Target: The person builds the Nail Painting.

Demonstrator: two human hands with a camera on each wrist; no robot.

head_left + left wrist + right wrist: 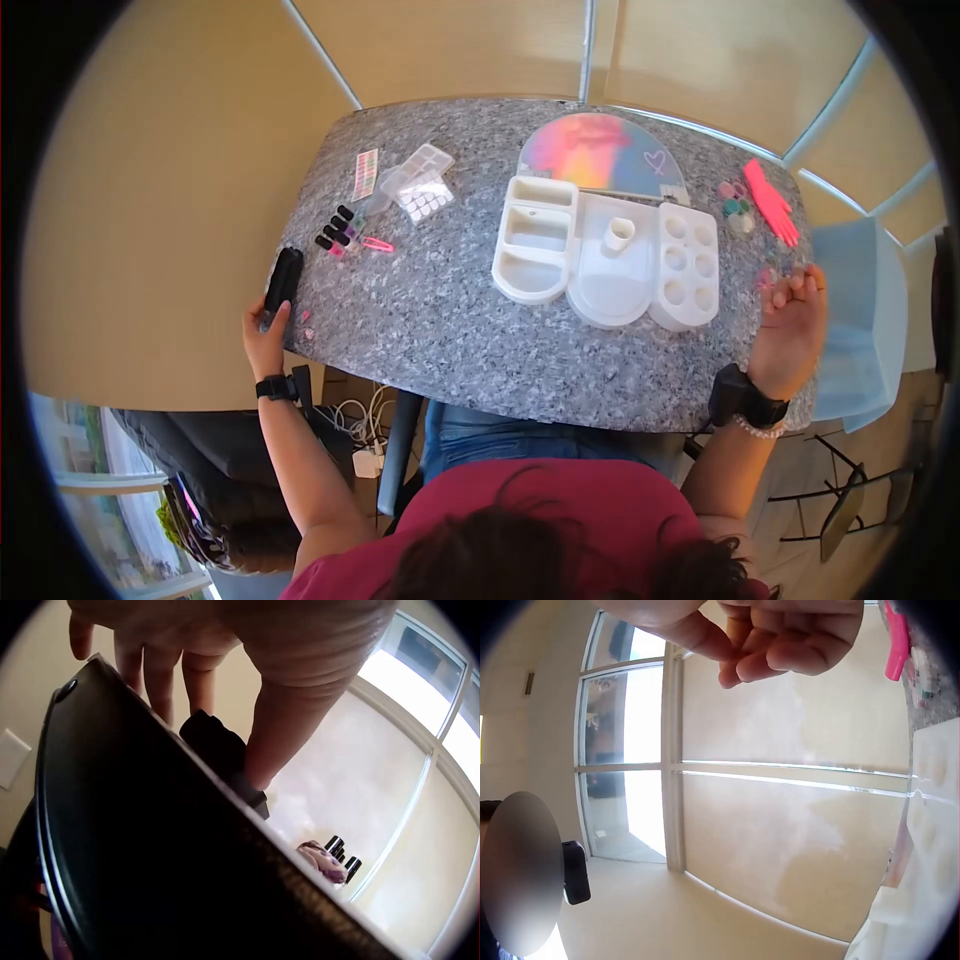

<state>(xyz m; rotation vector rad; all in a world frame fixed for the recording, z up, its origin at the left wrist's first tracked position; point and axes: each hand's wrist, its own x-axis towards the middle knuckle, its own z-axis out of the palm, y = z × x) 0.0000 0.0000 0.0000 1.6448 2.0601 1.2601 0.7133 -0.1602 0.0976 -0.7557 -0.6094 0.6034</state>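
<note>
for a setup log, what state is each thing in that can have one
Left hand, gripping the black object
Right hand, fingers loosely curled, nothing visibly held
Bottles, capped
White organizer, uncovered
Pink hand-shaped item, lying down
Clear case, unclear whether open

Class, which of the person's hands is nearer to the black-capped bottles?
Left. The left hand grips a black object just below and left of the black-capped bottles in the head view; the right hand is well to their right, beyond the white tray.
</note>
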